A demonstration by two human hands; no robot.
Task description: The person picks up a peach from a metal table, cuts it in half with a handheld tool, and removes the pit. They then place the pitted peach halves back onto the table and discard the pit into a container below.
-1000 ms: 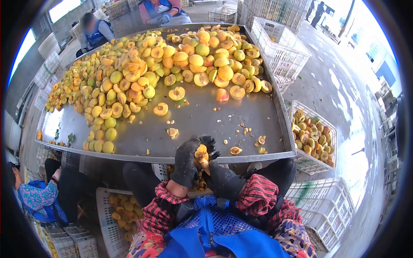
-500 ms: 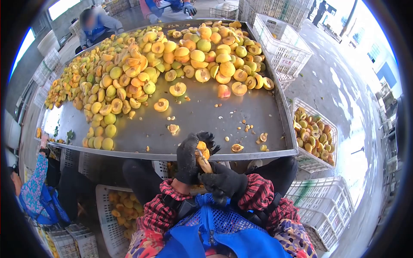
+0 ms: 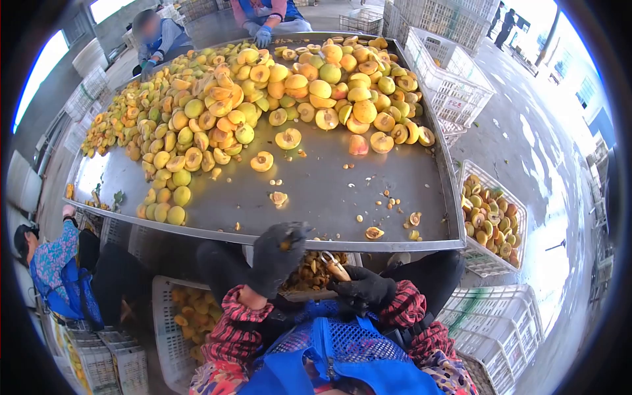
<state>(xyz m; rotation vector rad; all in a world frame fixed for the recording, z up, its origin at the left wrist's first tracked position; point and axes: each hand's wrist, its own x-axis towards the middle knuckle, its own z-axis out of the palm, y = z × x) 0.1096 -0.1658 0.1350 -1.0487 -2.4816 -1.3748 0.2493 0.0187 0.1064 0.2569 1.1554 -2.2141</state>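
Observation:
My left hand point(image 3: 278, 258), in a black glove, is raised just over the near edge of the metal table point(image 3: 316, 204). Its fingers are curled and slightly blurred, and a small yellowish bit of peach shows between them. Lower and to the right, my right hand point(image 3: 365, 288), also gloved in black, is closed round the wooden handle of a pitting tool point(image 3: 336, 268) with a metal loop at its tip. Below and between my hands, a crate of brownish scraps point(image 3: 309, 271) stands under the table edge. Halved yellow peaches point(image 3: 288, 138) lie in front of me.
A large peach heap point(image 3: 197, 112) covers the table's far and left parts. Crates of peach halves stand at right point(image 3: 490, 220) and lower left point(image 3: 191, 316). A white crate point(image 3: 494, 329) is by my right side. Co-workers sit at left point(image 3: 59, 270) and across the table point(image 3: 263, 29).
My hands have separated: the left has moved away from the tool, and the right has shifted right with it. The view has shifted slightly. A co-worker's gloved hand across the table has moved onto the heap's edge.

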